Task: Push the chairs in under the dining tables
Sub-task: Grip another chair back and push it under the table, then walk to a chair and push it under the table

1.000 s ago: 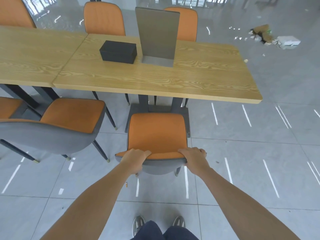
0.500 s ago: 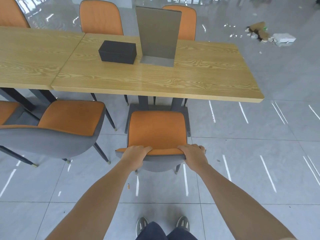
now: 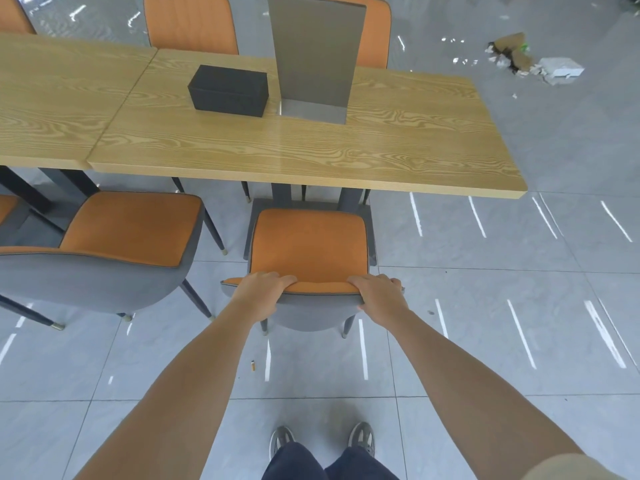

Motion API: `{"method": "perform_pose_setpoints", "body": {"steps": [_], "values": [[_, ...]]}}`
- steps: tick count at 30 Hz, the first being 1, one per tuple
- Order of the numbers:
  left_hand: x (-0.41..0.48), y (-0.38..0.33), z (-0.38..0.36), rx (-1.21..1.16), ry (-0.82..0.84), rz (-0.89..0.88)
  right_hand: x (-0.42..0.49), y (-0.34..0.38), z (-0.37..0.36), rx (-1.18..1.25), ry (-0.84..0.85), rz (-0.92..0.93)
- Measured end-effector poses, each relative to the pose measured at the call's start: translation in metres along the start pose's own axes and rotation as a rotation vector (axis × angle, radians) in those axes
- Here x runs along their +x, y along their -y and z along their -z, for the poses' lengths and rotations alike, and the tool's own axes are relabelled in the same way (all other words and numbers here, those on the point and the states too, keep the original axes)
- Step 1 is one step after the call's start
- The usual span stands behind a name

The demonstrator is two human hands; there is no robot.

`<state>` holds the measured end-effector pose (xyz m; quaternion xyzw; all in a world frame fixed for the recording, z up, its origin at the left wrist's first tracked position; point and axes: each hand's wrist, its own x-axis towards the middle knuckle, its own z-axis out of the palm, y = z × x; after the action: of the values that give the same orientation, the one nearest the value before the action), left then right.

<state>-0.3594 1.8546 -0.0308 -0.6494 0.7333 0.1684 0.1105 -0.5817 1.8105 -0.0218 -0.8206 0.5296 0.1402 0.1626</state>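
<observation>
An orange chair with a grey shell stands in front of me, its seat's front edge close to the near edge of the wooden dining table. My left hand grips the top of its backrest on the left. My right hand grips the same backrest on the right. A second orange chair stands to the left, turned at an angle and pulled out from the table. Another wooden table adjoins on the left.
A black box and a grey upright sign stand sit on the table. More orange chairs stand on the far side. Debris lies on the tiled floor at the far right. A cigarette butt lies near my feet.
The chair has slid forward toward the table with both hands on its backrest, and I have stepped closer to the table.
</observation>
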Motion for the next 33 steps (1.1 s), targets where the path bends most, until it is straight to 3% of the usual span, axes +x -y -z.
{"method": "perform_pose_setpoints", "body": {"steps": [15, 21, 28, 33], "values": [[-0.009, -0.007, -0.008, 0.069, -0.065, 0.08, -0.008, 0.003, -0.002, -0.002, 0.046, -0.016], [-0.03, -0.016, 0.001, 0.117, -0.033, 0.201, -0.007, 0.004, 0.008, -0.04, 0.181, 0.03], [-0.077, -0.009, -0.007, 0.021, -0.102, 0.454, -0.007, 0.02, 0.017, 0.017, 0.26, 0.2], [-0.122, 0.004, -0.01, -0.036, -0.143, 0.686, -0.004, 0.076, 0.022, -0.057, 0.215, 0.403]]}}
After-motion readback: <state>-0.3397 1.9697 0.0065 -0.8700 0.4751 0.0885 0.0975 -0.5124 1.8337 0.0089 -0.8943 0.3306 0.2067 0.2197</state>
